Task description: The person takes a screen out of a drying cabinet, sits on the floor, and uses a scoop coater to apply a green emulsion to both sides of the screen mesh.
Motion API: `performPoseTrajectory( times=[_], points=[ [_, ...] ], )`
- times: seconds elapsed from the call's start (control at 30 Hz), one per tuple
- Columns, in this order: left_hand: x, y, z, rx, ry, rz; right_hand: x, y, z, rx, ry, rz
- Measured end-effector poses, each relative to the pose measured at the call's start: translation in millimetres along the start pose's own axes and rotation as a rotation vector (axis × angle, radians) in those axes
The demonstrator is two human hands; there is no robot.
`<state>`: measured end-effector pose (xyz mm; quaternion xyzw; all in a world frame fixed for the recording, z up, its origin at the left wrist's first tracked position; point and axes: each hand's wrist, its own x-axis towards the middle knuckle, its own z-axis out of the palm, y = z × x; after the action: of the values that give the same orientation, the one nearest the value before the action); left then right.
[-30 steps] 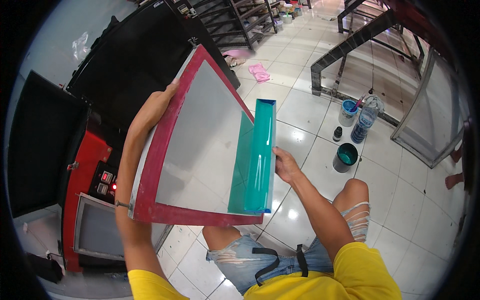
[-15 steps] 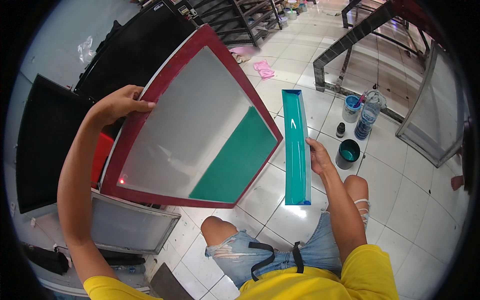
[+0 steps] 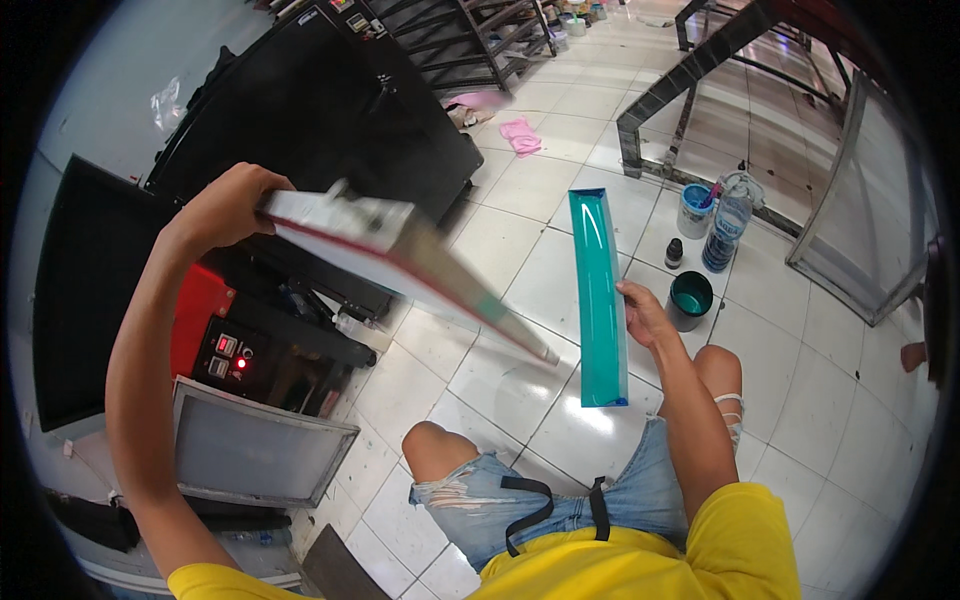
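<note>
My left hand (image 3: pixel 235 205) grips the upper end of a screen printing frame (image 3: pixel 400 235), fingers closed over its edge. The frame is turned nearly edge-on and slants down to the right, so its mesh is mostly hidden; a bit of green shows near its lower end. In my right hand (image 3: pixel 645 312) is a long, narrow scoop coater (image 3: pixel 620 360) filled with glossy green emulsion, gripped by its right side. Frame and coater are apart. Just right of that hand, a dark cup (image 3: pixel 690 300) with green liquid inside stands on the floor.
Beyond the cup stand a small black bottle (image 3: pixel 674 253), a tub (image 3: pixel 694 212) and a water bottle (image 3: pixel 728 240). Framed screens lean at left (image 3: pixel 255 440) and right (image 3: pixel 858 200). A black cabinet (image 3: pixel 300 110), a red box (image 3: pixel 203 320) and a metal stand (image 3: pixel 690 95) surround the tiled floor.
The frame has swung from facing me to nearly edge-on, uncovering the black cabinet and lit switches behind it. The coater has shifted slightly right, still in my right hand.
</note>
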<state>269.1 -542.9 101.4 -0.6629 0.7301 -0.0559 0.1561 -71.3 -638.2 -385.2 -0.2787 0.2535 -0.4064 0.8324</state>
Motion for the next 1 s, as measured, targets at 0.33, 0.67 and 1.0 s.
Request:
performPoseTrajectory(
  times=[0.33, 0.67, 1.0],
  points=[
    [3.1, 7.8, 31.6, 0.227, 0.236, 0.350, 13.5, 54.9, -4.0, -0.098, -0.052, 0.177],
    [12.6, 17.0, 61.9, 0.205, 0.283, 0.494, 28.6, 106.5, -21.2, -0.130, 0.001, 0.375],
    [15.5, 20.9, 80.1, 0.230, 0.341, 0.432, 51.6, 144.0, -42.1, -0.154, 0.049, 0.460]
  ],
)
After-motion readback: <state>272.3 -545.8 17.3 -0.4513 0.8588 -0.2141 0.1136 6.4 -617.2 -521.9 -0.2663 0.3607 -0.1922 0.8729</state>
